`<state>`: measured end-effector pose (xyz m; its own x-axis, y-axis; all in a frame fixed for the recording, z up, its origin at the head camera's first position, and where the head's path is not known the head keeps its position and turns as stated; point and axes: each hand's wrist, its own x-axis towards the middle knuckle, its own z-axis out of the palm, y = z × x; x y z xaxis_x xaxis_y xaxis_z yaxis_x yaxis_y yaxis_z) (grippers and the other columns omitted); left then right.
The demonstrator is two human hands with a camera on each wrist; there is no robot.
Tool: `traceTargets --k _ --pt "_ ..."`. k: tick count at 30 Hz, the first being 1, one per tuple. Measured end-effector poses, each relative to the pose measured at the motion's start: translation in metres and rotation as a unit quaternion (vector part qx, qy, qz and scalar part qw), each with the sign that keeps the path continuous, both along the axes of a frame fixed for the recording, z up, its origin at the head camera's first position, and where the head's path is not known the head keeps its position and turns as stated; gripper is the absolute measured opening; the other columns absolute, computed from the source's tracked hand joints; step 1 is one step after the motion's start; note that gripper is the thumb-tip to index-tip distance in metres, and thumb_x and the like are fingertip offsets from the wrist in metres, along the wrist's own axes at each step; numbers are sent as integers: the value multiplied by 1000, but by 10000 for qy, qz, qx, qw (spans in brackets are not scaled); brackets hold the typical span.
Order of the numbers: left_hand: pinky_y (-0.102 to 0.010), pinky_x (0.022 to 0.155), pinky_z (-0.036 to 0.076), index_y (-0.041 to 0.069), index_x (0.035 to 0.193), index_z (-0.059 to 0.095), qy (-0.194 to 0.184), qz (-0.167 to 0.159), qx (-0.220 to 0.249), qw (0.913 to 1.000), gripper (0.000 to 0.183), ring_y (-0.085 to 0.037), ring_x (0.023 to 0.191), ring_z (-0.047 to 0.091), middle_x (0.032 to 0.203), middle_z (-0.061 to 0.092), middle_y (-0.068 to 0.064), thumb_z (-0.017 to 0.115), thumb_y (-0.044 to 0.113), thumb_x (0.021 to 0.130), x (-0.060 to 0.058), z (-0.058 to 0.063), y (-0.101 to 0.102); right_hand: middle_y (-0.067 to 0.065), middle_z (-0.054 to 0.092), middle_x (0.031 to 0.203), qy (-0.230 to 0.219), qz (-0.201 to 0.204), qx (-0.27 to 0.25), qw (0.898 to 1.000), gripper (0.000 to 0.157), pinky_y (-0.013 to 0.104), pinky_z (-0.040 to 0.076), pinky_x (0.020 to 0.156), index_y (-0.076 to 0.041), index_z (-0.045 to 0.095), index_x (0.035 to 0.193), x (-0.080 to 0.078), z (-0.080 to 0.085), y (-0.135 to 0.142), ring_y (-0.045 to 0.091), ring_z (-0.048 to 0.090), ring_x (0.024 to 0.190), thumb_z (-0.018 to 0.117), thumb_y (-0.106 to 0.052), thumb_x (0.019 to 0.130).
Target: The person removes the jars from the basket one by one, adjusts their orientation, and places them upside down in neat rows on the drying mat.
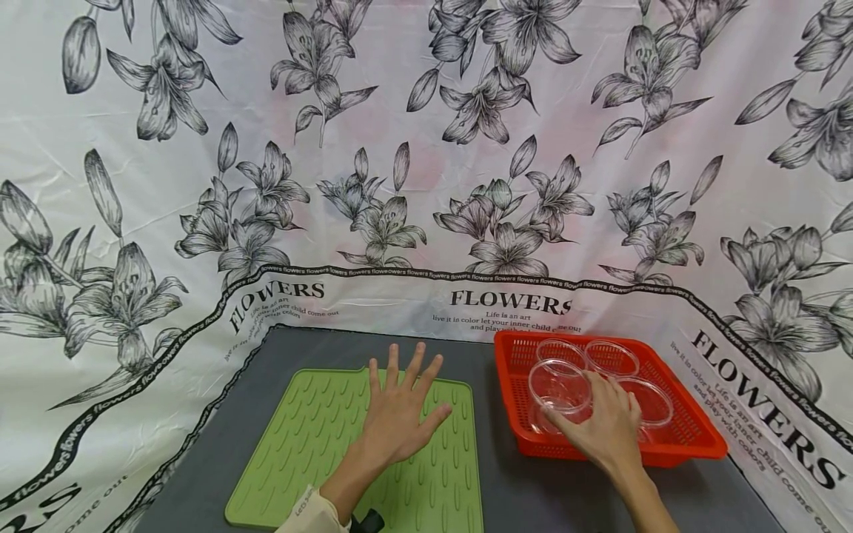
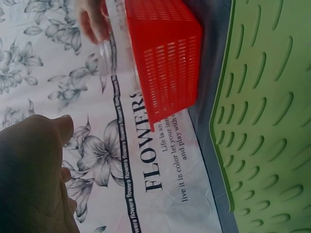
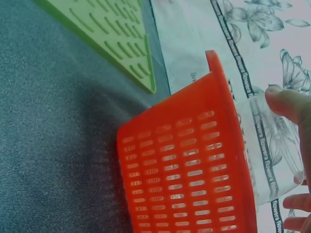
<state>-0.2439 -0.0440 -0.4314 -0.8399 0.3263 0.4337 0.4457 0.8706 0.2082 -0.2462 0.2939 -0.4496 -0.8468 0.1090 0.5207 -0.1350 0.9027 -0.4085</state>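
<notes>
My right hand (image 1: 609,422) grips a clear round plastic container (image 1: 556,391) between thumb and fingers, over the left part of a red basket (image 1: 556,447). In the right wrist view this container (image 3: 260,150) rises above the basket's rim, with the thumb on one side and the fingers on the other. Three more clear containers, one of them a round one (image 1: 613,358) at the back, sit inside the basket. With fingers spread and straight, my left hand (image 1: 398,418) hovers over a green ridged mat (image 1: 300,444) and holds nothing.
The mat and basket stand side by side on a dark grey tabletop (image 1: 496,488), the basket to the right. A white cloth (image 1: 386,303) printed with flowers and lettering hangs behind the table and along both sides.
</notes>
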Motion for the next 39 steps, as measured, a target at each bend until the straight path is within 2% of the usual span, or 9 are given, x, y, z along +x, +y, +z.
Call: traceTargets --k 5,12,20,27,39 --pt "-76 120 3 30 163 26 -110 5 30 9999 72 -46 158 2 173 13 -4 43 64 101 0 0 0 30 54 142 -8 162 -268 9995 95 71 30 104 -2 49 141 1 6 -2 49 46 125 86 -55 72" --pt "-76 120 3 29 163 25 -112 19 18 9999 73 -46 158 1 173 13 -5 40 65 102 2 1 1 27 48 149 -294 271 -680 9969 100 77 41 100 -4 41 150 3 13 -5 48 47 130 84 -56 76" --pt "-76 120 3 31 163 24 -103 14 20 9999 73 -45 158 0 173 11 -4 40 65 101 2 0 1 27 47 148 -175 404 -920 9948 102 74 46 98 -2 39 152 7 19 -8 48 49 129 87 -49 75" --pt "-77 119 1 30 163 25 -124 -14 95 9999 72 -45 158 -1 173 10 -3 40 65 102 2 -2 1 23 50 148 -68 506 -1056 9931 98 72 50 95 -6 40 152 7 20 -8 44 53 125 88 -45 76" --pt "-78 118 3 31 163 24 -62 -103 229 9997 72 -50 157 1 173 11 -4 44 62 102 3 -4 0 23 52 148 -151 605 -1281 9898 100 65 56 92 -10 36 156 8 19 -10 47 61 118 87 -45 77"
